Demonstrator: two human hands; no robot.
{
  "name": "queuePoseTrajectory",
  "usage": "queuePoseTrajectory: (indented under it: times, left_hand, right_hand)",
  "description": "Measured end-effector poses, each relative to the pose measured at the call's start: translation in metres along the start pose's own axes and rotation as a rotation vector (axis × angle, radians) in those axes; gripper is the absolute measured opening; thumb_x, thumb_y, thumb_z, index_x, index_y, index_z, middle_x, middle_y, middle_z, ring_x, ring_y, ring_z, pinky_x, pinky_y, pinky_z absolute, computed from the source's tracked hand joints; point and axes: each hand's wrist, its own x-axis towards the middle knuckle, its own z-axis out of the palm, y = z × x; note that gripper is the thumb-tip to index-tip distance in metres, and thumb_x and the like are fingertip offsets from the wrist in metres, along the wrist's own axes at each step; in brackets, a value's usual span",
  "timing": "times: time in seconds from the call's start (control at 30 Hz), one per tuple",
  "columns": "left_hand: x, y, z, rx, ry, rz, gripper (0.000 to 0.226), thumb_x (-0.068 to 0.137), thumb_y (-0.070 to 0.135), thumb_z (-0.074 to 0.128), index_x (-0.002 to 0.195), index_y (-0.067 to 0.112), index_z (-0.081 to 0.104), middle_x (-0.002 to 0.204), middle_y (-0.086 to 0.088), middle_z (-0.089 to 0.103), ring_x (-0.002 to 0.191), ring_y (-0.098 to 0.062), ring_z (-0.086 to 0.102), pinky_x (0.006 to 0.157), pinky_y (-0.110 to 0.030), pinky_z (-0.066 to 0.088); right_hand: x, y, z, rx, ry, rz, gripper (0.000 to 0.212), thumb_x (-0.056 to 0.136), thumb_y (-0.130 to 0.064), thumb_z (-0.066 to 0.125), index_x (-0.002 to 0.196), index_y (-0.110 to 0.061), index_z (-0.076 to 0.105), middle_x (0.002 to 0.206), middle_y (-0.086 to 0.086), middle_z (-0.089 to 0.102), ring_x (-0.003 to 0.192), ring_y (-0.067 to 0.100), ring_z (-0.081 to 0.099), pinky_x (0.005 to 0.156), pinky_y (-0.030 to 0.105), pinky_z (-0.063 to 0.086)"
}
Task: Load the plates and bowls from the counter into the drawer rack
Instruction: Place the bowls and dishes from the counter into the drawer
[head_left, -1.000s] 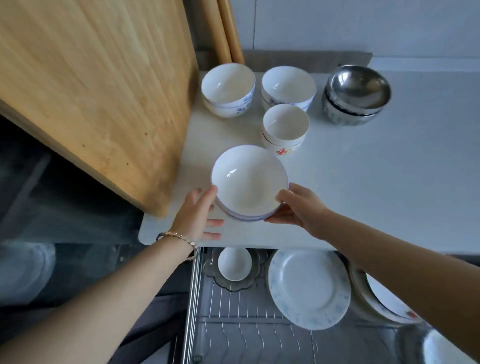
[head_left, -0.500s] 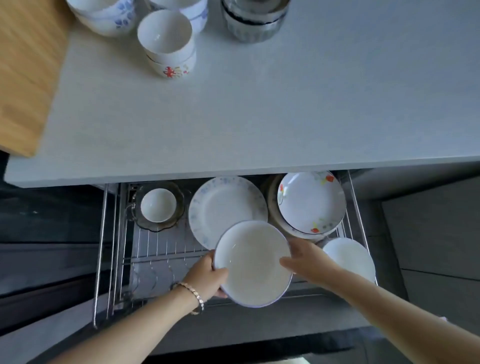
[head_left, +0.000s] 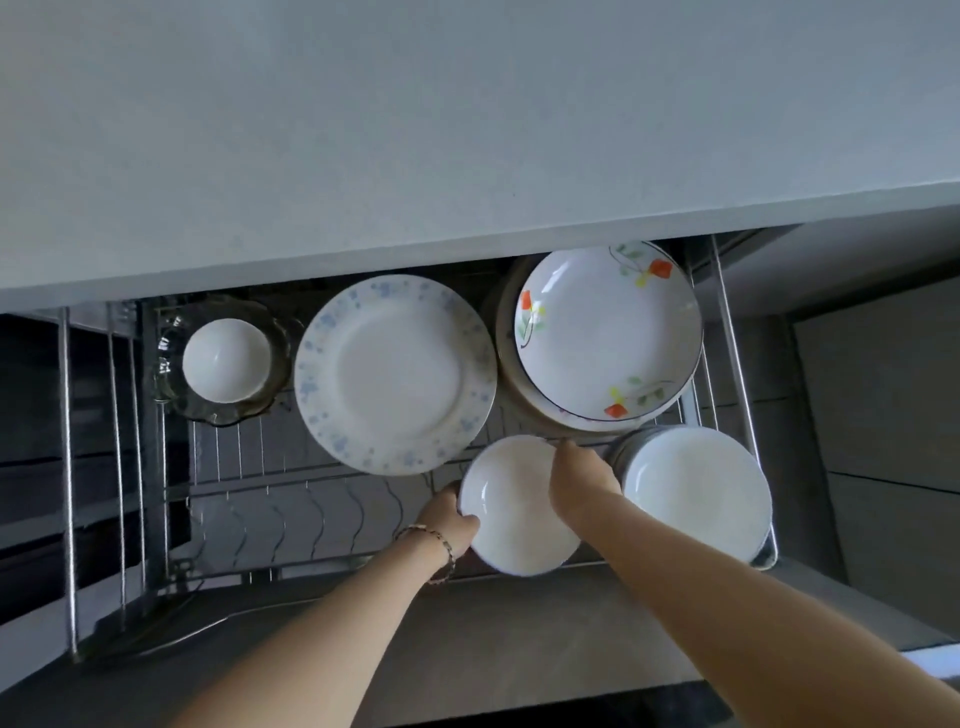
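I have brought the bowl (head_left: 511, 514) down off the table (head_left: 467, 130) into the front of the rack (head_left: 291, 514), left hand (head_left: 451, 512) and right hand (head_left: 582, 483) gripping its sides, so it's nearly loaded.

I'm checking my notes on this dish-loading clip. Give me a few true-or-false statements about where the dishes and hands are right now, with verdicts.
1. The left hand and the right hand both hold the white bowl at the front of the drawer rack. True.
2. The blue-speckled plate stands on edge in the slots. False: it lies face up.
3. The small bowl sits in a glass dish. True.
4. The orange-flowered plate is on the counter. False: it lies in the rack, at the back right.
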Motion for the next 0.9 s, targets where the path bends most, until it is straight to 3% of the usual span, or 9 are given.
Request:
queuePoseTrajectory:
  times: [0.2,0.4,0.57,0.7,0.9]
  left_hand:
    - [0.015,0.01,0.007,0.064,-0.006,-0.01,0.043,0.086,0.004,0.046,0.128,0.007,0.051,0.126,-0.018,0.06,0.114,-0.032,0.057,0.09,-0.033,0.049]
    - [0.009,0.015,0.013,0.036,-0.074,-0.054,0.045,0.086,0.006,0.048,0.131,0.01,0.047,0.13,-0.015,0.057,0.117,-0.032,0.056,0.095,-0.041,0.052]
    - [-0.013,0.023,-0.005,0.083,-0.001,-0.052,0.052,0.091,0.026,0.05,0.137,0.006,0.038,0.134,-0.013,0.053,0.118,-0.029,0.056,0.097,-0.036,0.049]
    - [-0.048,0.034,-0.068,0.167,0.068,0.159,0.038,0.094,0.019,0.043,0.128,0.007,0.052,0.133,-0.008,0.057,0.122,-0.023,0.055,0.103,-0.027,0.042]
    - [-0.108,0.052,-0.229,0.15,0.306,0.331,0.029,0.092,0.013,0.046,0.116,0.011,0.062,0.12,-0.006,0.064,0.11,-0.021,0.061,0.09,-0.023,0.043]
  right_hand:
    - [0.008,0.002,-0.002,-0.058,0.03,0.002,0.038,0.093,-0.001,0.041,0.131,0.0,0.045,0.132,0.016,0.055,0.123,0.03,0.054,0.101,0.035,0.044]
    - [-0.01,-0.006,-0.01,-0.159,0.087,-0.133,0.047,0.09,-0.002,0.042,0.137,-0.001,0.036,0.139,0.016,0.042,0.132,0.031,0.036,0.108,0.036,0.035]
    - [-0.037,-0.017,-0.03,-0.15,0.083,-0.249,0.042,0.09,-0.006,0.041,0.132,-0.009,0.047,0.131,0.011,0.053,0.121,0.028,0.05,0.101,0.036,0.045]
    - [-0.068,-0.054,-0.067,0.022,0.041,-0.368,0.033,0.096,-0.023,0.038,0.118,-0.009,0.058,0.119,0.014,0.065,0.107,0.031,0.061,0.094,0.038,0.05]
    - [-0.127,-0.151,-0.143,0.148,0.173,-0.584,0.026,0.095,-0.029,0.043,0.104,-0.017,0.064,0.107,0.005,0.07,0.103,0.024,0.063,0.089,0.029,0.046]
